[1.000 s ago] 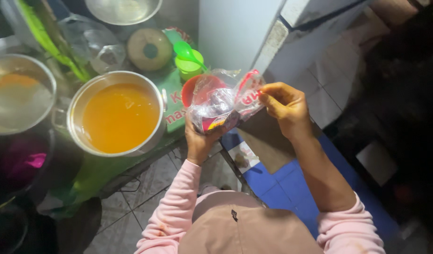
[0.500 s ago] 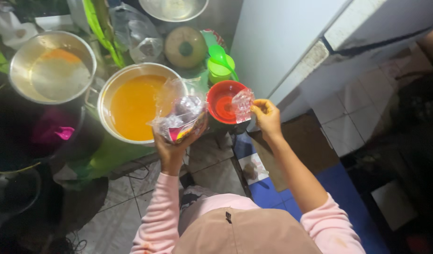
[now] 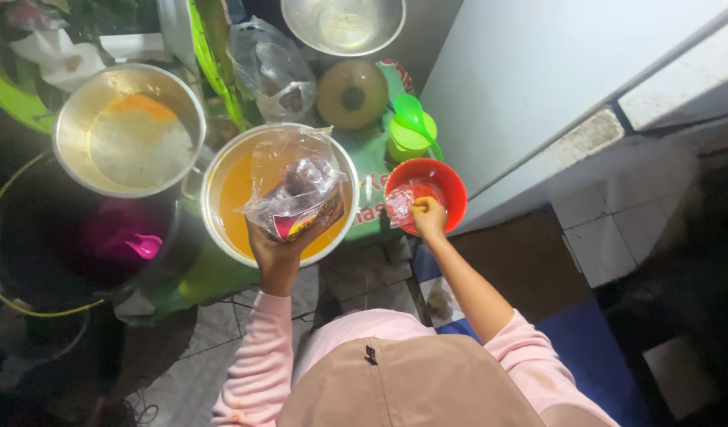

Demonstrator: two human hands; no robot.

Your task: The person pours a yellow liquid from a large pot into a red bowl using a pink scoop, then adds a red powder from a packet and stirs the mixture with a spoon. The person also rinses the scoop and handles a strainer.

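Two steel pots stand on the table: one (image 3: 281,198) full of orange broth, one (image 3: 130,130) with pale liquid and an orange film. Two bowls show, an empty steel bowl (image 3: 344,24) at the top and a red bowl (image 3: 435,190). The left hand (image 3: 277,253) holds a clear plastic bag (image 3: 296,190) above the orange broth, fingers clamped on its bottom; the bag is crumpled, with dark and red contents. The right hand (image 3: 429,217) pinches a small clear plastic piece (image 3: 399,207) at the red bowl's rim.
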